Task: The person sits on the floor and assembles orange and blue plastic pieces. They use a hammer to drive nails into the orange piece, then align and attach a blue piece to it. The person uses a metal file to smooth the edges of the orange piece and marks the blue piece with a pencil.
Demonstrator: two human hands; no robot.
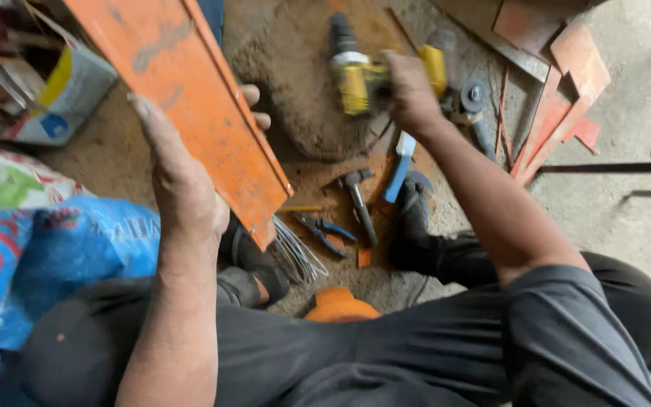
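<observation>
The left hand point(178, 188) is clamped on an orange metal strip point(190, 105): the palm and thumb lie along the strip's near edge, and two fingertips point(254, 102) curl round its far edge. The strip runs slanted from above the hand, at the top of the view, down past the fingers to a cut end just right of the wrist. It is held off the floor point(642, 98), tilted.

The right hand point(412, 94) is closed round the grip of a yellow drill point(356, 75), which lies directly left of the hand with its dark chuck pointing away from the person. The picture is blurred here, so the fingers cannot be told apart.

Below the right hand, on the floor between the person's dark shoes point(412, 226), lie a blue-handled tool point(398, 169), a hammer point(359, 203) and blue-gripped pliers point(325, 234). A bundle of thin wires point(295, 252) lies just under the strip's lower end, near the left wrist. Right of the right hand lie a grinder point(476, 105) and a fan of orange offcuts point(559, 113). Left of the left hand are a blue sack point(62, 241) and a white bag point(69, 94). An orange cap-like thing point(339, 305) shows between the knees.
</observation>
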